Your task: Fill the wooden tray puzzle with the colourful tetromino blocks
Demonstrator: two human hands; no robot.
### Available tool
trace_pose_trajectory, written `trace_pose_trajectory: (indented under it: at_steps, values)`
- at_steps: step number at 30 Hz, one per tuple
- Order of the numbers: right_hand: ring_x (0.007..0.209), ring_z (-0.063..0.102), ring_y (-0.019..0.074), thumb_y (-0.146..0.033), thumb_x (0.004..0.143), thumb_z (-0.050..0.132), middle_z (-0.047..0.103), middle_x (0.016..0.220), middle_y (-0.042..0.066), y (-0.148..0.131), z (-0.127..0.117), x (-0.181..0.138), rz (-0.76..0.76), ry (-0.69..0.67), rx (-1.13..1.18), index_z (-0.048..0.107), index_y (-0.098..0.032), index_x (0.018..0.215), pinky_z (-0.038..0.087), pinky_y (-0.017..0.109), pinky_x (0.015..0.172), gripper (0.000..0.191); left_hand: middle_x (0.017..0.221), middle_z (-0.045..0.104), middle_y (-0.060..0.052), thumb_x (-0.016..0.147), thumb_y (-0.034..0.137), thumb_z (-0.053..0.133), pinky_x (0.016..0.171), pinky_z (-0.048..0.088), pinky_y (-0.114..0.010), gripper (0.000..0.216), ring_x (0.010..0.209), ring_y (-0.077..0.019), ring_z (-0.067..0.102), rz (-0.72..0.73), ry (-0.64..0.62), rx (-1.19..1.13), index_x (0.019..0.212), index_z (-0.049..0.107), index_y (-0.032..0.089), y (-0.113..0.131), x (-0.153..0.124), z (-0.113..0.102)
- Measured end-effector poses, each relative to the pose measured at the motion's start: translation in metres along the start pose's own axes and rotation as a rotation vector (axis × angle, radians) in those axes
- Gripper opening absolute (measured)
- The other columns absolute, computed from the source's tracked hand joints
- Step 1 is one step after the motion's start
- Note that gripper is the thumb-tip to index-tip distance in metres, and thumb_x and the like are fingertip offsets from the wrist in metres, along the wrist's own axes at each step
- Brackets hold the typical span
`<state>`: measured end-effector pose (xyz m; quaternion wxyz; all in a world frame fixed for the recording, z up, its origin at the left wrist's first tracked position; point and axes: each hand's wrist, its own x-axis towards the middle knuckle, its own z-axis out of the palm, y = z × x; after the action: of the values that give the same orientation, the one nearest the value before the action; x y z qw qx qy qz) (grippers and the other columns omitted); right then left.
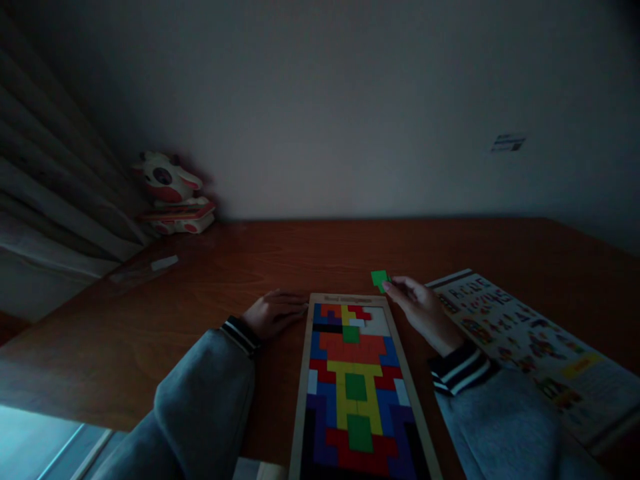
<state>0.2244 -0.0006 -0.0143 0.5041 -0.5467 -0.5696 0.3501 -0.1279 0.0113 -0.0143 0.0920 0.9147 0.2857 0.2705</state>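
A wooden puzzle board [305, 400] lies lengthwise before me, filled with coloured block pieces except for a pale gap [377, 323] at its upper right. Between thumb and fingers, my right hand [415, 303] pinches a green puzzle piece [380, 279] just beyond the board's top right corner. My left hand [275, 312] rests flat on the table with fingers stretched out, their tips at the board's upper left edge. Among the laid pieces are a green piece [355, 387] and an orange area [353, 348].
To the right lies a printed sheet [530, 347] with small coloured pictures, partly under my right forearm. A cow-shaped toy [173, 193] stands at the table's far left by the curtain [60, 160]. The wooden table [280, 253] meets a wall behind.
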Motion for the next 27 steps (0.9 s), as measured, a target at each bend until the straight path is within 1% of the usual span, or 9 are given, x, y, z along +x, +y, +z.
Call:
trace_pose_trajectory:
  at_steps: [5, 8, 11, 15, 17, 18, 20, 24, 27]
  values:
    - [0.095, 0.069, 0.0261, -0.058, 0.082, 0.066, 0.075, 0.1, 0.009, 0.003, 0.002, -0.001, -0.012, -0.004, -0.039, 0.068, -0.022, 0.097, 0.054, 0.04, 0.083, 0.039, 0.113, 0.074, -0.007, 0.096, 0.035, 0.06, 0.094, 0.056, -0.037, 0.023, 0.104, -0.0194, 0.069, -0.053, -0.01, -0.015, 0.108, 0.074, 0.022, 0.004, 0.007, -0.002]
    - [0.095, 0.069, 0.0261, -0.058, 0.082, 0.065, 0.075, 0.101, 0.009, 0.005, 0.003, -0.001, -0.012, -0.005, -0.056, 0.067, -0.023, 0.098, 0.054, 0.039, 0.082, 0.039, 0.107, 0.075, -0.008, 0.094, 0.037, 0.062, 0.091, 0.058, -0.033, 0.024, 0.098, -0.0181, 0.071, -0.051, 0.022, 0.01, 0.103, 0.075, 0.02, 0.005, 0.009, -0.003]
    - [0.094, 0.07, 0.026, -0.059, 0.083, 0.063, 0.075, 0.101, 0.009, 0.008, 0.005, -0.001, -0.027, 0.009, -0.113, 0.067, -0.023, 0.099, 0.054, 0.039, 0.081, 0.04, 0.103, 0.076, -0.007, 0.093, 0.039, 0.064, 0.086, 0.059, -0.03, 0.024, 0.092, -0.017, 0.073, -0.046, 0.083, 0.049, 0.099, 0.076, 0.019, 0.003, 0.007, -0.004]
    - [0.089, 0.071, 0.0253, -0.059, 0.084, 0.06, 0.076, 0.095, 0.009, 0.006, 0.012, 0.007, -0.09, -0.01, -0.212, 0.067, -0.022, 0.097, 0.054, 0.037, 0.077, 0.04, 0.1, 0.077, -0.005, 0.095, 0.037, 0.061, 0.086, 0.06, -0.029, 0.023, 0.093, -0.0171, 0.073, -0.048, 0.24, 0.06, 0.097, 0.077, 0.02, 0.003, 0.014, -0.001]
    - [0.087, 0.071, 0.0246, -0.057, 0.085, 0.059, 0.076, 0.094, 0.008, 0.003, 0.016, 0.013, -0.118, -0.082, -0.257, 0.068, -0.022, 0.097, 0.054, 0.036, 0.075, 0.038, 0.099, 0.077, -0.005, 0.094, 0.036, 0.063, 0.087, 0.06, -0.03, 0.021, 0.094, -0.0175, 0.073, -0.075, 0.33, -0.007, 0.095, 0.077, 0.02, 0.008, 0.027, 0.006]
    - [0.086, 0.071, 0.0243, -0.056, 0.086, 0.059, 0.076, 0.094, 0.008, 0.001, 0.018, 0.016, -0.127, -0.109, -0.269, 0.069, -0.023, 0.098, 0.054, 0.036, 0.074, 0.037, 0.1, 0.077, -0.006, 0.091, 0.036, 0.067, 0.087, 0.06, -0.03, 0.02, 0.092, -0.0175, 0.073, -0.121, 0.378, -0.055, 0.096, 0.077, 0.019, 0.012, 0.036, 0.012]
    - [0.088, 0.072, 0.0242, -0.053, 0.087, 0.059, 0.076, 0.096, 0.007, -0.002, 0.02, 0.02, -0.14, -0.136, -0.262, 0.069, -0.024, 0.102, 0.055, 0.036, 0.075, 0.034, 0.101, 0.076, -0.008, 0.086, 0.036, 0.073, 0.086, 0.06, -0.032, 0.021, 0.091, -0.0184, 0.073, -0.188, 0.413, -0.167, 0.095, 0.076, 0.018, 0.019, 0.055, 0.025]
    - [0.096, 0.07, 0.0235, -0.047, 0.089, 0.059, 0.075, 0.104, 0.007, -0.006, 0.02, 0.021, -0.156, -0.186, -0.229, 0.067, -0.025, 0.11, 0.056, 0.037, 0.079, 0.032, 0.102, 0.074, -0.01, 0.078, 0.042, 0.079, 0.079, 0.061, -0.03, 0.03, 0.091, -0.0193, 0.072, -0.303, 0.417, -0.527, 0.091, 0.076, 0.016, 0.029, 0.085, 0.05]
    - [0.095, 0.07, 0.0222, -0.044, 0.09, 0.059, 0.074, 0.105, 0.007, -0.007, 0.017, 0.016, -0.157, -0.221, -0.208, 0.065, -0.024, 0.114, 0.056, 0.036, 0.08, 0.032, 0.1, 0.072, -0.01, 0.073, 0.041, 0.083, 0.078, 0.06, -0.03, 0.034, 0.087, -0.0183, 0.07, -0.422, 0.394, -0.688, 0.092, 0.075, 0.014, 0.034, 0.09, 0.059]
